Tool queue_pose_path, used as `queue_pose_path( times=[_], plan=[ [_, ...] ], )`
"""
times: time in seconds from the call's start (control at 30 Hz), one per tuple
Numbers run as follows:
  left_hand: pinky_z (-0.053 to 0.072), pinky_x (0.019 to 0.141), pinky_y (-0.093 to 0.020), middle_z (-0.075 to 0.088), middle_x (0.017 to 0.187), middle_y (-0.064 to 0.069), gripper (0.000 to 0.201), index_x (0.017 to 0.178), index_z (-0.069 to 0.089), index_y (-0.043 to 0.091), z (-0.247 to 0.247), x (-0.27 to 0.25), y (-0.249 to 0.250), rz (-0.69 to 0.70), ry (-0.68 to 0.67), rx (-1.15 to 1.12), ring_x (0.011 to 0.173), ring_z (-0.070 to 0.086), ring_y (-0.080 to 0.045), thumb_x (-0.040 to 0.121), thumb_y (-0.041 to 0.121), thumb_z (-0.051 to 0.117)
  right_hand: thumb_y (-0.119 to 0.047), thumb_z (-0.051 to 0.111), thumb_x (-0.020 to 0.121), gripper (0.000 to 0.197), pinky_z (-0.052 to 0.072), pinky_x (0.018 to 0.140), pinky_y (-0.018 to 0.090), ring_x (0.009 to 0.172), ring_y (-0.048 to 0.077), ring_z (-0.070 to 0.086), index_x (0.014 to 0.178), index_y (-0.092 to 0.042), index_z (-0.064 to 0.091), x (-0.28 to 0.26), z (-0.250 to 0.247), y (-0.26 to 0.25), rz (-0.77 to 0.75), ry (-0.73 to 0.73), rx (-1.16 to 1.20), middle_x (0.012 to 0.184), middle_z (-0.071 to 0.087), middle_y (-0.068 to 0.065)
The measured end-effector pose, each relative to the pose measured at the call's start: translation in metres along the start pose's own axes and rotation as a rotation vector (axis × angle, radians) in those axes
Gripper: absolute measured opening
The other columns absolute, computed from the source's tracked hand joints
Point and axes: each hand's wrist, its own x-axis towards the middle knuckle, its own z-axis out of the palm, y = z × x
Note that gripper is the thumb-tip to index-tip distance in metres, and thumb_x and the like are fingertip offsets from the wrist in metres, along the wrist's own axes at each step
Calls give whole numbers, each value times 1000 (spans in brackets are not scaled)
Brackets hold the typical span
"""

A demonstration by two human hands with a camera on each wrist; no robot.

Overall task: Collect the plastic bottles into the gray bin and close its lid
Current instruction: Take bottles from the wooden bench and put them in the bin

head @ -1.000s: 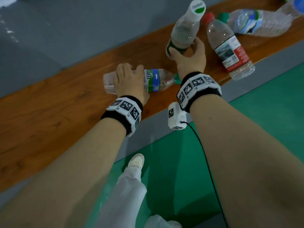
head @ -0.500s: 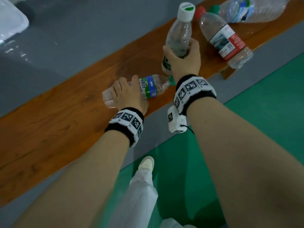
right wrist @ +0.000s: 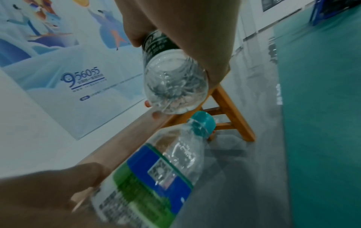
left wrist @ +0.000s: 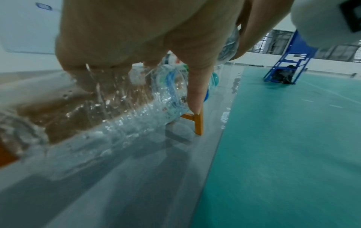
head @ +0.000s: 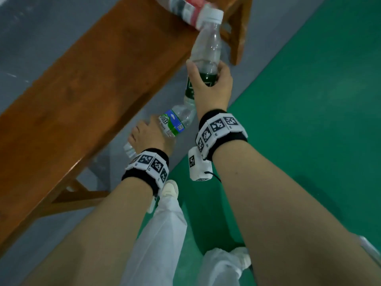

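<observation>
My left hand (head: 147, 137) grips a clear bottle with a blue and green label (head: 174, 121), held sideways in the air beside the wooden bench (head: 86, 83); its teal cap (right wrist: 203, 122) shows in the right wrist view. My right hand (head: 210, 83) holds a white-capped bottle with a dark green label (head: 206, 46) upright, cap away from me; its clear base (right wrist: 174, 86) faces the right wrist camera. A red-labelled bottle (head: 185, 9) lies on the bench's far end. The gray bin is not in view.
The bench runs diagonally along a gray floor strip (head: 61, 223), with green floor (head: 309, 100) to the right. My white-trousered legs and shoes (head: 170, 189) stand below my arms. A blue metal frame (left wrist: 289, 64) stands far off on the green floor.
Both hands have lifted their bottles off the bench and drawn back over the gray strip. The view has swung, so the bench's end and leg now show.
</observation>
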Motion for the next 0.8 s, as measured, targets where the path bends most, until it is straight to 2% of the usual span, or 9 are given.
queue_pose_path(
  times=[0.07, 0.2, 0.33, 0.4, 0.57, 0.67, 0.8],
  plan=[
    [27, 108, -44, 43, 133, -16, 67, 131, 40, 23, 26, -25, 20, 16, -70, 2, 128, 37, -35, 75, 44, 71, -61, 72, 58, 78, 56, 86, 37, 95, 14, 63, 121, -18, 53, -8, -44, 21, 36, 44, 11, 111, 58, 3],
    [33, 108, -47, 40, 138, -19, 72, 137, 36, 15, 89, -75, 58, 11, -232, -69, 129, 38, -38, 79, 39, 72, -47, 77, 71, 71, 51, 95, 35, 104, 14, 57, 129, -16, 50, -29, -141, 73, 141, 149, 13, 117, 51, 1],
    [43, 100, -44, 41, 138, -16, 77, 136, 38, 11, 160, -130, 91, -11, -319, -176, 123, 46, -37, 76, 43, 74, -47, 76, 73, 71, 49, 94, 33, 106, 16, 55, 130, -16, 49, -55, -240, 132, 261, 300, 21, 117, 48, 0],
    [44, 98, -41, 45, 133, -15, 72, 132, 43, 11, 194, -163, 106, 36, -328, -173, 119, 50, -35, 75, 44, 73, -49, 75, 74, 69, 48, 93, 30, 106, 15, 54, 130, -18, 48, -72, -289, 164, 333, 363, 20, 117, 46, -1],
    [46, 93, -37, 47, 125, -14, 67, 126, 48, 11, 268, -250, 135, 238, -436, -94, 107, 56, -31, 75, 46, 72, -52, 72, 75, 70, 49, 94, 33, 106, 14, 52, 131, -19, 47, -122, -396, 233, 468, 509, 18, 120, 46, -1],
    [48, 92, -36, 55, 118, -10, 65, 119, 55, 14, 311, -304, 149, 383, -536, -48, 103, 59, -28, 69, 50, 73, -53, 71, 76, 73, 45, 93, 27, 114, 15, 50, 135, -19, 44, -157, -454, 273, 555, 579, 0, 127, 45, 1],
    [50, 92, -39, 60, 112, -6, 68, 113, 58, 20, 366, -373, 159, 463, -676, -13, 99, 61, -23, 60, 61, 69, -54, 70, 76, 74, 39, 104, 33, 125, 18, 45, 136, -18, 43, -208, -517, 324, 683, 683, -24, 135, 45, 2]
  ],
)
